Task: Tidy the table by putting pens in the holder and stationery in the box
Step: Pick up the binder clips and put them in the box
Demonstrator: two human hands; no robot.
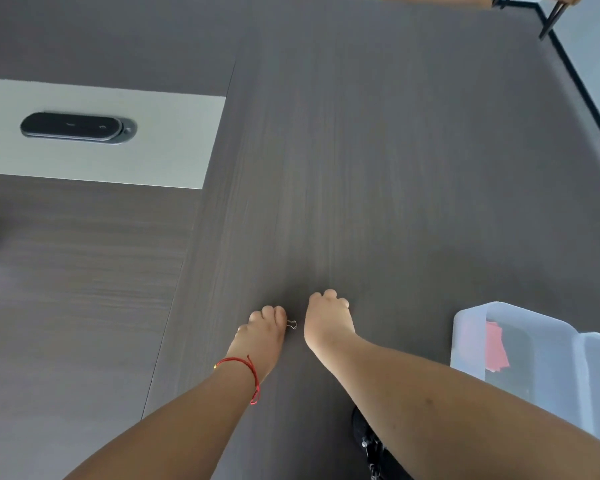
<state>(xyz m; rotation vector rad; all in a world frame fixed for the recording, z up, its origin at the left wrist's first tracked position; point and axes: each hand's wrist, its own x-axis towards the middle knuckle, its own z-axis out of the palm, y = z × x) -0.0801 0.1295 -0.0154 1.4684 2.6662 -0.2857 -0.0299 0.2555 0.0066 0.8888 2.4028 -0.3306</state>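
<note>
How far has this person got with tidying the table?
Red paper already lies in the clear box. The left hand is at a small binder clip, apparently picking it up; the right hand rests beside it. The clip is not yet boxed. No pens or holder are visible.

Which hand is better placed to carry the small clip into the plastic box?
Probably the left hand: its fingertips are at the binder clip. The right hand is nearer the clear box but shows no grip on anything.

table [378,168] ahead: open | box [548,344]: blocks right
</note>
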